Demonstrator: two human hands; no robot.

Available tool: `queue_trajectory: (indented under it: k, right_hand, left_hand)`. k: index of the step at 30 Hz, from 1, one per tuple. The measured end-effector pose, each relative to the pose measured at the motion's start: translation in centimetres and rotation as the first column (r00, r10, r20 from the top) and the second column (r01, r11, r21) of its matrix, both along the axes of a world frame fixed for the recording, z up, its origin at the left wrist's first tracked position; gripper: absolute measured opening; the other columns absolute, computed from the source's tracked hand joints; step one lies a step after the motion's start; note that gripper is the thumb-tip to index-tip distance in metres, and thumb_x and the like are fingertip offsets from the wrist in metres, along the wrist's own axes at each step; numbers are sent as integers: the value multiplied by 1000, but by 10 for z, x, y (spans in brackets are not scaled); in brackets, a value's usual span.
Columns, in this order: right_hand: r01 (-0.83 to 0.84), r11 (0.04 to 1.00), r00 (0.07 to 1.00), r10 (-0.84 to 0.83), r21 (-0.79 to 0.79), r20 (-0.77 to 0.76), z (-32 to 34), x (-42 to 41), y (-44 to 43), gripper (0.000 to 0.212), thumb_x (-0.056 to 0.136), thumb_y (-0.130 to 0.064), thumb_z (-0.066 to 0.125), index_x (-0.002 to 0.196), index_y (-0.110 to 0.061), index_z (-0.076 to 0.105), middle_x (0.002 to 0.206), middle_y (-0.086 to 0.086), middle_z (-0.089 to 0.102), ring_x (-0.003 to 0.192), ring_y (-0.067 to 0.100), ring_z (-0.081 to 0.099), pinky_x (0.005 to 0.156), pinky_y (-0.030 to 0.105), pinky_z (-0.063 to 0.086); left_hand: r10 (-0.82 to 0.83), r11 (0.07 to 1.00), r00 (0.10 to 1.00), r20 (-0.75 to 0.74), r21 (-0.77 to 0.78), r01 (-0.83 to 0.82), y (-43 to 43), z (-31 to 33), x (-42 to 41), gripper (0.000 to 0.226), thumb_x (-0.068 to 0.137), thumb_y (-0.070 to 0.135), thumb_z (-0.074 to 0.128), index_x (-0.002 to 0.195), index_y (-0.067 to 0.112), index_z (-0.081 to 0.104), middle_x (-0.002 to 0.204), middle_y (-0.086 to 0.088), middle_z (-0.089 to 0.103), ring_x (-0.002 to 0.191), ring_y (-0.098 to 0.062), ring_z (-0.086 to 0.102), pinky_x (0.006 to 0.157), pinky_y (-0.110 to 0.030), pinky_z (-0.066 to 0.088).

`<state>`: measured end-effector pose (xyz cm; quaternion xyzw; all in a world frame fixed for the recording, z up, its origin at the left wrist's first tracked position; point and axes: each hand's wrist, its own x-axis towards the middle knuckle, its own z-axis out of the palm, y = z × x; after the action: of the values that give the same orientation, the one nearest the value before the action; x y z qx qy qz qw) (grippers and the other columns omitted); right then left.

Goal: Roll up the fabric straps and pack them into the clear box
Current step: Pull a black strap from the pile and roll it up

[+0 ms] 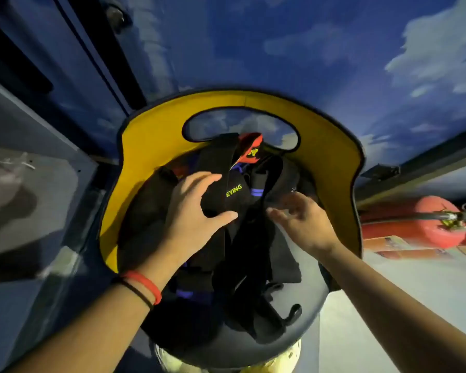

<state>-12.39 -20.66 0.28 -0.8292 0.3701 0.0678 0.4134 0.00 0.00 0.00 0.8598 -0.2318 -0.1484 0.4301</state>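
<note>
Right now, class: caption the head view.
Left hand grips a black strap above the strap pile on a yellow-backed chair; right hand open beside it.

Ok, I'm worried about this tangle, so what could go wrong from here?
1. The left hand grips a black strap with green lettering that lies in the tangled pile of straps on the chair; lifting it may drag others off the seat.
2. The right hand is open and holds nothing, so the pile is likely unsteadied.
3. No clear box is in view; a rolled strap might unroll while being carried to it.
</note>
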Motion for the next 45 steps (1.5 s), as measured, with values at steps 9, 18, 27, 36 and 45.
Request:
queue_trajectory:
  k: [9,18,27,36,45]
  right_hand:
    - [-23,988,996,36,152,-83,-83,-17,17,100,70,-65,80,153,-30,37,138,-9,52,126,14,52,100,28,43]
    - [-122,990,992,122,-67,-1,-58,-64,64,69,97,-50,60,155,-21,37,151,4,52,137,24,50,105,30,40]
    - [-260,951,959,274,-168,65,-4,-130,102,70,102,-38,58,160,-15,26,163,4,35,148,23,36,115,30,30]
    - [-409,895,912,406,-180,-55,8,-142,74,72,99,-38,64,158,-17,30,162,4,36,147,25,36,118,36,31]
    - [-412,900,901,379,-145,-212,-48,-92,32,94,92,-44,70,162,-32,9,165,8,25,146,31,37,113,42,40]
  left_hand:
    - [-109,994,942,317,33,104,10,-78,-11,91,78,48,80,157,31,36,166,7,18,155,-12,3,122,-30,9]
    - [-238,963,942,235,185,197,57,-41,-60,89,87,31,79,159,34,28,168,10,18,156,-13,13,125,-44,23]
    - [-317,910,927,200,340,238,102,4,-131,76,91,39,73,157,32,34,167,11,22,152,-17,25,121,-49,30]
    - [-444,803,847,293,549,231,81,34,-140,67,94,45,66,154,35,39,167,10,24,156,-16,15,123,-52,22]
    - [-648,669,662,377,696,259,27,-10,-97,72,92,54,62,155,31,37,170,9,12,157,-13,-12,126,-53,-8]
